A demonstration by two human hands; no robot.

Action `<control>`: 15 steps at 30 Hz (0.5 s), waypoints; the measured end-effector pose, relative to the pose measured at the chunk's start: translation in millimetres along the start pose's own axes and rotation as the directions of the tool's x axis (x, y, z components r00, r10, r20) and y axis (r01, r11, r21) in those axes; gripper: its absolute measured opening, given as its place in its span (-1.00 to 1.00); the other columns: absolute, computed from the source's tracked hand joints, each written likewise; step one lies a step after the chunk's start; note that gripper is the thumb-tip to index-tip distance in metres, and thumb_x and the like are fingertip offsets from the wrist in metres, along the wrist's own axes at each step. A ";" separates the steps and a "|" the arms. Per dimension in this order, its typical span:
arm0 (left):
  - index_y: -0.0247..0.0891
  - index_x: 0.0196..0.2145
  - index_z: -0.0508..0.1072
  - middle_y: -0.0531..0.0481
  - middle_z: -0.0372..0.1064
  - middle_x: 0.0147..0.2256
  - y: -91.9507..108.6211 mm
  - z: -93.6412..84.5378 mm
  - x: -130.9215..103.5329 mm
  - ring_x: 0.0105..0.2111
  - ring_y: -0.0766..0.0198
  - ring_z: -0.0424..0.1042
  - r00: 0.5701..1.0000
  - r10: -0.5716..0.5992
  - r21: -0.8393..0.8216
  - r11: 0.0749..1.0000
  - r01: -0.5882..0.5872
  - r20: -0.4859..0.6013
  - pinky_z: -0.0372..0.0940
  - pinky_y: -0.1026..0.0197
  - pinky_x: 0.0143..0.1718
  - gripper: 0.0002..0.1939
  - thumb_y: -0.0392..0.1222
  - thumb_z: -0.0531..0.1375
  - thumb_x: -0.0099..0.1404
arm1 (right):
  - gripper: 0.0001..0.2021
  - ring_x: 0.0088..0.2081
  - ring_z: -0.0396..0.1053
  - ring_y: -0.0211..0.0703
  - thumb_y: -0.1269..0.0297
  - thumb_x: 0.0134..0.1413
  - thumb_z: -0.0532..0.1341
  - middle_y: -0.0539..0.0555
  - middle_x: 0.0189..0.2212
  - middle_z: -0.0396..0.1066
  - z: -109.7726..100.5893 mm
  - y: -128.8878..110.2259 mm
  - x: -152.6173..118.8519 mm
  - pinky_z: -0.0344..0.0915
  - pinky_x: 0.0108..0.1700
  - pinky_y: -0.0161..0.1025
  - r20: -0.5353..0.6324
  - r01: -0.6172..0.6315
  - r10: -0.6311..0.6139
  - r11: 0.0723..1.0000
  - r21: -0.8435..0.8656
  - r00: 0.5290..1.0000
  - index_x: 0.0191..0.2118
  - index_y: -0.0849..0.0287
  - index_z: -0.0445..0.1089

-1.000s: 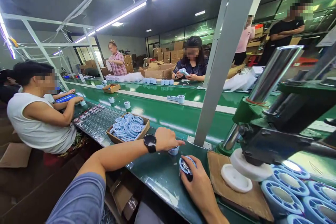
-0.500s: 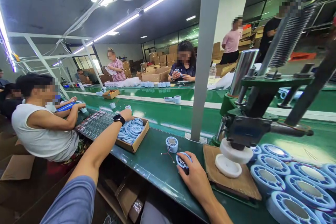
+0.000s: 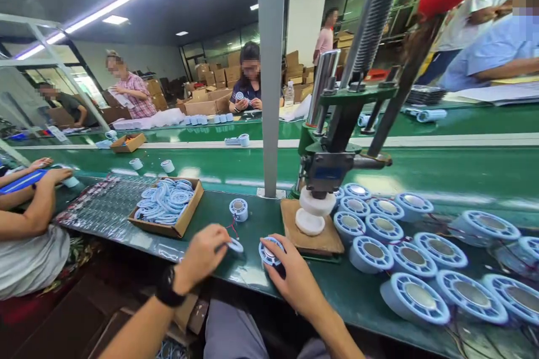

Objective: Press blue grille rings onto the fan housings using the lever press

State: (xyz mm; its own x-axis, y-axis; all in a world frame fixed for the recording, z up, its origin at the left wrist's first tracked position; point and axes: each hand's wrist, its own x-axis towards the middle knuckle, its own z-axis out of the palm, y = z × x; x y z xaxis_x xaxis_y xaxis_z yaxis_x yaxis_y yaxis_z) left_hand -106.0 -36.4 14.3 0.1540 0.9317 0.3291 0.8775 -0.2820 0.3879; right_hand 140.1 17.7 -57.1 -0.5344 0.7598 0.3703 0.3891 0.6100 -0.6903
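My left hand, with a black watch on its wrist, pinches a light-blue plastic ring just above the bench's front part. To its right, my right hand is closed around a round blue housing with a metal disc in its middle, which rests on the bench. The palm hides part of this housing. Just behind both hands stands another blue housing, upright, with thin red wires trailing from it. A cardboard box full of loose blue rings sits to the left of my left hand.
A hand press with a red-tipped lever and white round dies stands right of centre. Several finished-looking blue housings crowd the right side. A grey post rises behind the bench. Co-workers' arms are at the left.
My left hand has come back from the box of rings toward my right hand, carrying a ring. My right hand still holds the housing. The camera view has turned right.
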 end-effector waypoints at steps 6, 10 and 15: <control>-0.16 -0.04 0.48 -0.13 0.34 0.13 15.6 59.6 -34.3 0.13 0.07 0.30 0.997 -0.065 -0.082 0.994 0.067 0.029 0.27 -0.06 0.16 -0.57 -0.45 0.13 0.15 | -0.59 0.09 0.35 -0.07 0.32 0.19 0.13 0.18 0.09 0.29 -10.9 2.5 -35.1 0.39 0.11 -0.15 -0.122 0.013 -0.020 0.998 -0.056 0.992 0.16 0.04 0.37; -0.12 0.22 0.29 -0.15 0.20 0.26 20.3 52.7 -28.3 0.24 -0.09 0.14 0.977 -0.102 -0.029 0.994 0.109 0.187 0.14 -0.25 0.23 -0.29 -0.26 0.32 0.11 | -0.60 0.07 0.36 -0.09 0.33 0.20 0.13 0.18 0.07 0.31 -10.7 1.5 -36.8 0.40 0.09 -0.16 -0.176 0.033 -0.047 0.996 -0.079 0.983 0.16 0.05 0.36; -0.16 0.18 0.32 -0.19 0.30 0.15 34.2 69.4 -35.1 0.18 -0.10 0.23 0.976 -0.213 0.018 0.977 0.212 0.047 0.18 -0.22 0.20 -0.36 -0.11 0.34 0.16 | -0.60 0.09 0.34 -0.07 0.32 0.21 0.13 0.20 0.08 0.30 -9.6 -0.1 -36.8 0.39 0.10 -0.14 -0.173 0.015 -0.028 0.997 -0.076 0.985 0.15 0.08 0.37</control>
State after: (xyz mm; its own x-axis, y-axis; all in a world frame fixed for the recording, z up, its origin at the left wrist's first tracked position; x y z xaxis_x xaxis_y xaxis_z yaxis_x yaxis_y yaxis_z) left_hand -49.9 -62.8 -43.8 -0.0151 0.9800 0.1986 0.8982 -0.0739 0.4333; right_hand 166.9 -8.2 -64.7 -0.4071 0.7701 0.4911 0.4369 0.6364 -0.6357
